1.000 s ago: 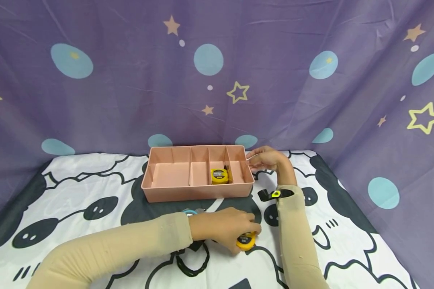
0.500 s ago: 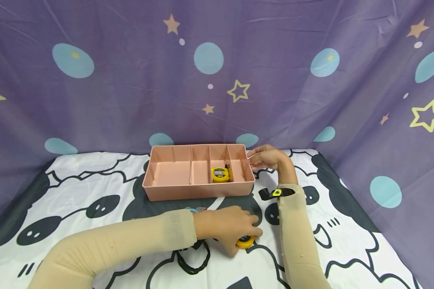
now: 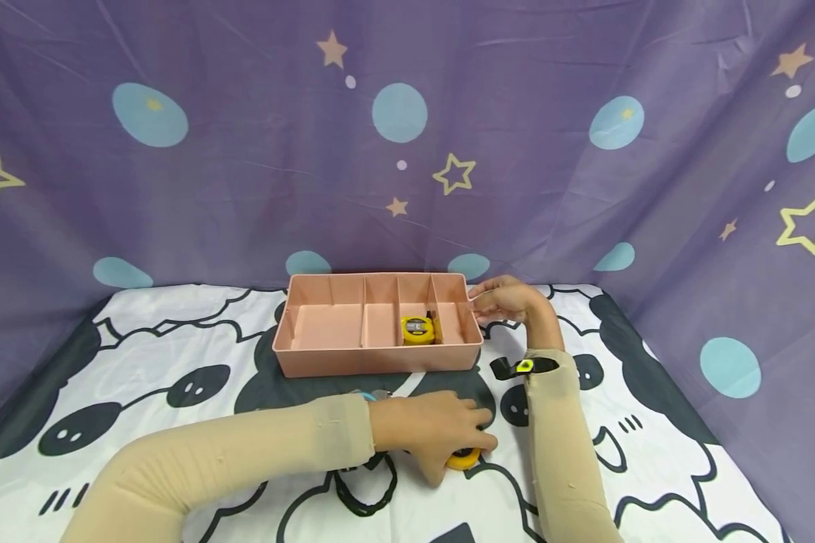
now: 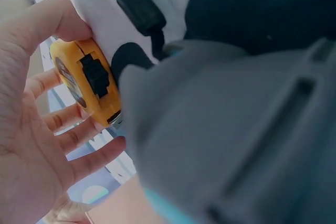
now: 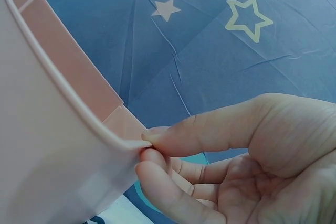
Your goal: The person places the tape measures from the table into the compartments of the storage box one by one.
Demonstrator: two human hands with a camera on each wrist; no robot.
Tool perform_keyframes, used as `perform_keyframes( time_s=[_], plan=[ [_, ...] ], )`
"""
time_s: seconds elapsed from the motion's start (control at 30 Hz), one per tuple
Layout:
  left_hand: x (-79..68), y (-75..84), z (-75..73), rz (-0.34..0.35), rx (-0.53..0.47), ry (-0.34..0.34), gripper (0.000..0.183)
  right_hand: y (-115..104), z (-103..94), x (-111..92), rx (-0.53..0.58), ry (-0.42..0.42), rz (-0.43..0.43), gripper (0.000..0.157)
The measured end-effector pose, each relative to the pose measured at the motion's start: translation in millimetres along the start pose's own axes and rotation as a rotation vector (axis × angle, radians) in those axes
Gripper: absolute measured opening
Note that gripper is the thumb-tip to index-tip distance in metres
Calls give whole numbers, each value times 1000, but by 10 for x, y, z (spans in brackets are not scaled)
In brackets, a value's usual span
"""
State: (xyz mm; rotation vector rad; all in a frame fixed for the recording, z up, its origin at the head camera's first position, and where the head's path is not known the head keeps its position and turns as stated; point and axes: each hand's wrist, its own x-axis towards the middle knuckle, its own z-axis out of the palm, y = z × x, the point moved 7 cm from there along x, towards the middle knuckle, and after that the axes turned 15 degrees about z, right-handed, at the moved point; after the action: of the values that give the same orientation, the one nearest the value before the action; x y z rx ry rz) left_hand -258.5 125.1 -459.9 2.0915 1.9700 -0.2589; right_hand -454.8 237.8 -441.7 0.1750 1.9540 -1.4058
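1. The surface (image 3: 176,354) under your arms carries the pink tray (image 3: 373,360).
2. Your right hand (image 3: 509,300) pinches the tray's right rim.
3. Your left hand (image 3: 435,431) curls its grip around the yellow tape measure (image 3: 463,458), near the tray's front.

Left hand (image 3: 435,434) curled down, right hand (image 3: 509,300) apparently pinching, forearms extended

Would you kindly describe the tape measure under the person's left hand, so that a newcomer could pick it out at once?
Start at the pink tray at the back of the panda-print cloth, then come toward the viewer to the left hand resting on the cloth. The yellow tape measure peeks out beneath its fingers. Unlike the second tape measure, which sits inside a tray compartment, this one lies outside on the cloth.
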Motion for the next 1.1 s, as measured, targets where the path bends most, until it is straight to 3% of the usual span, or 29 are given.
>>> perform_keyframes(
  time_s=[0.4,0.87,1.1],
  plan=[
    [-20,4,-8,15,-27,19,67,15,7,15,-12,-3,6,34],
    [-51,15,-26,15,38,30,66,14,0,16,-18,-1,-7,33],
    [-47,9,-15,4,-3,37,64,15,16,13,-19,-15,-13,34]
  ],
)
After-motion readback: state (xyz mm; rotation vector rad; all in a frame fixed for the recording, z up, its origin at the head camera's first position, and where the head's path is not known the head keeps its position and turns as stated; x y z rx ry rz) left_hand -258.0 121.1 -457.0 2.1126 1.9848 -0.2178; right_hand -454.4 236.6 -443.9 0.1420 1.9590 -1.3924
